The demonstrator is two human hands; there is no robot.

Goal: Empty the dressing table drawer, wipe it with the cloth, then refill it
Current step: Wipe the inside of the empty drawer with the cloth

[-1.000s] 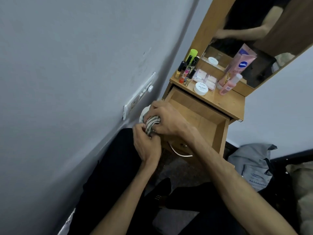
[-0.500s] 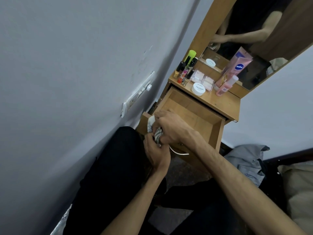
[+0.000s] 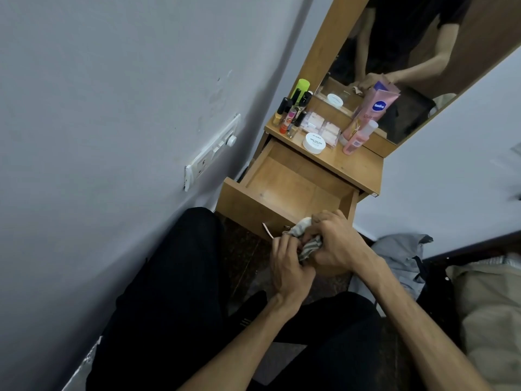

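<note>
Open drawer (image 3: pixel 284 190); cloth (image 3: pixel 306 238) bunched btwn both hands, at front edge.

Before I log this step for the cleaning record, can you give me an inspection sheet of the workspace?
Surface: dressing table top wooden, carrying toiletries.
Job's things: drawer pulled open, nothing seen inside; striped cloth bunched in front of the drawer.
Clutter: nail polish bottles, white jar, pink tube, pink bottle on the top.
Grippers: left hand and right hand both grip the cloth.
Cables: nothing seen.
Surroundings: switch panel on grey wall, mirror, grey bag on floor.
</note>
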